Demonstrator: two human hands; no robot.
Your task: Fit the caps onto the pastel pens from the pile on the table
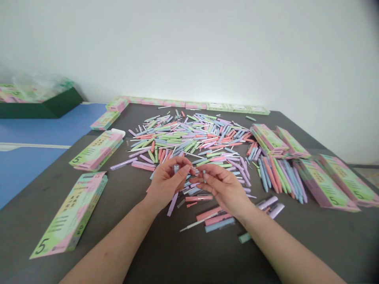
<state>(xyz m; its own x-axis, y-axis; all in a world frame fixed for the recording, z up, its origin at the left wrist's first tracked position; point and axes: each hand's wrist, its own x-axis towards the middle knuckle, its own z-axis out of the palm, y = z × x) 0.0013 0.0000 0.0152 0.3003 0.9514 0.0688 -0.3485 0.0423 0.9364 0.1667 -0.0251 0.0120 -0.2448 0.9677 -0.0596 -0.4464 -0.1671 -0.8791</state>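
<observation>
My left hand [168,181] is closed around a pale blue-grey pen part [176,168], most of it hidden by the fingers. Pinched in the fingertips of my right hand [222,183] is a small bluish pen piece [204,172]. The fingertips of both hands almost meet above the near side of a large heap of pastel pen parts [183,134]. Just below my hands lie a coral barrel [199,198], a pink barrel [217,219], a blue barrel [219,225] and a thin white refill [201,220].
Lilac pieces [268,202] lie by my right forearm. Sorted pens [281,177] form a row at right, beside stacked boxes [328,183]. Cartons [69,215] line the left side, and more boxes [195,105] edge the back near the wall. A dark green tray [44,108] stands far left.
</observation>
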